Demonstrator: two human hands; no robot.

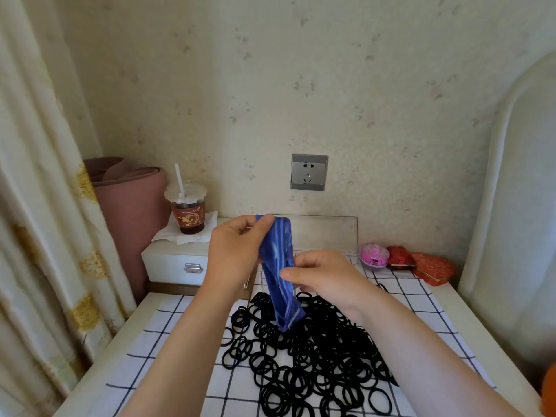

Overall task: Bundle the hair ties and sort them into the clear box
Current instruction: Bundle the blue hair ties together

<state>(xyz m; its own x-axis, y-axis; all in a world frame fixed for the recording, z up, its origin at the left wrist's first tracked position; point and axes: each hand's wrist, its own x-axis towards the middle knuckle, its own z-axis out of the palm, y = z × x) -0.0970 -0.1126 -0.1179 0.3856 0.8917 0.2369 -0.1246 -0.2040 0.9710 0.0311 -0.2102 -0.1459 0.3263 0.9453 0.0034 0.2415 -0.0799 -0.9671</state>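
1. The left hand point(237, 248) pinches the top edge of a blue pouch point(278, 260) between thumb and curled fingers, holding it up above the table.
2. The right hand point(325, 273) grips the same pouch lower down, at about its middle, with the thumb in front and the fingers wrapped behind.
3. The pouch hangs nearly upright, tilted slightly, and its lower end reaches the top of the pile below. I cannot tell whether that end is open.
4. The hair ties point(316, 356) are black loops lying loose in a wide heap directly under both hands. None appear bundled.
5. The heap rests on a white cloth with a dark grid point(168, 356), spread over a pale table point(132, 320).
6. The clear box point(325, 233) stands at the far edge of the table against the wall, lid raised, partly hidden behind the hands and pouch.
7. To the right of the box sit a pink egg-shaped case point(374, 255), a small red box point(398, 257) and a red heart-shaped box point(433, 267), close together.
8. To the left, a lower drawer unit point(171, 263) carries a drink cup with a straw point(189, 215) on a white napkin point(168, 234).
9. A wall socket point(309, 172) sits above the box. A rolled mat point(132, 191) and a curtain point(36, 206) fill the left side.
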